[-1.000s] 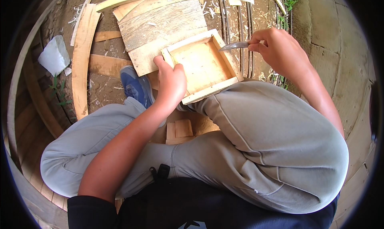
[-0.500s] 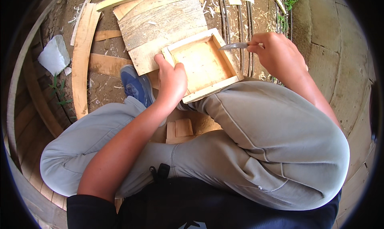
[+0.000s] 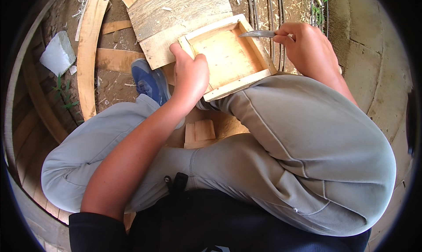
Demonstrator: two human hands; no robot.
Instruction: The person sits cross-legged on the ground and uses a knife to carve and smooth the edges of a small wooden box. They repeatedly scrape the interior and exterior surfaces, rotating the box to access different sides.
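A shallow, square wooden box (image 3: 228,54) with low walls rests tilted against my right knee, its open side facing me. My left hand (image 3: 191,74) is closed round its left wall, with the thumb on the rim and the other fingers hidden behind. In my right hand (image 3: 310,45) is a knife (image 3: 259,33) with a short, curved grey blade; the fist covers its handle. The blade points left and its tip lies over the box's right wall, near the far corner. Whether the tip touches the wood I cannot tell.
Behind the box lies a weathered wooden board (image 3: 176,14). Long planks (image 3: 90,54) and a white stone block (image 3: 58,54) are at the left. Dark metal rods (image 3: 281,14) run along shavings-strewn ground. Small wood pieces (image 3: 200,131) lie between my legs; concrete paving (image 3: 369,67) borders the right.
The view has shifted slightly, so the scene sits higher in the picture. The knife tip has moved inward, from the right wall's outer side to over that wall. My left hand keeps its hold.
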